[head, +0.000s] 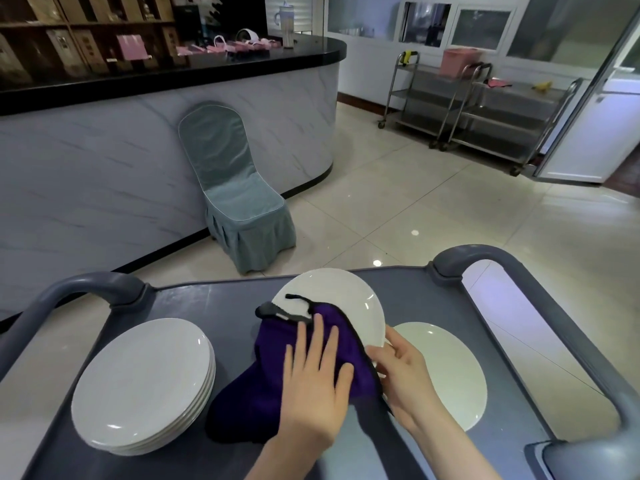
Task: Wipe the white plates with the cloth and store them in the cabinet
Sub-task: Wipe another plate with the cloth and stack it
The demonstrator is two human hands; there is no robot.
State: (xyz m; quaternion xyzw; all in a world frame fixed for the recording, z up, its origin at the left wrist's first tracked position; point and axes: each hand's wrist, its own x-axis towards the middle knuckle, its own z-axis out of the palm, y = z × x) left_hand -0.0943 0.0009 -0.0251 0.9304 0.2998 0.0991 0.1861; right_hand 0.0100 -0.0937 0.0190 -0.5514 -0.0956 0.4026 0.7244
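Atop grey cart (225,306), left grip (311,382) pressing flat-fingered on purple cloth (252,393), right grip (401,368) holding white plate (332,289)

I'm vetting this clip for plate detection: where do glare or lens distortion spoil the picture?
Head view: glare spots on the glossy beige floor tiles, highlights on the stack of white plates; head view: wide-angle bowing of the grey cart handle and black-topped marble counter; purple cloth and held white plate look sharp.

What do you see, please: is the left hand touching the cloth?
Touching. The head view shows the left hand lying flat on the cloth, pressing it onto the plate.
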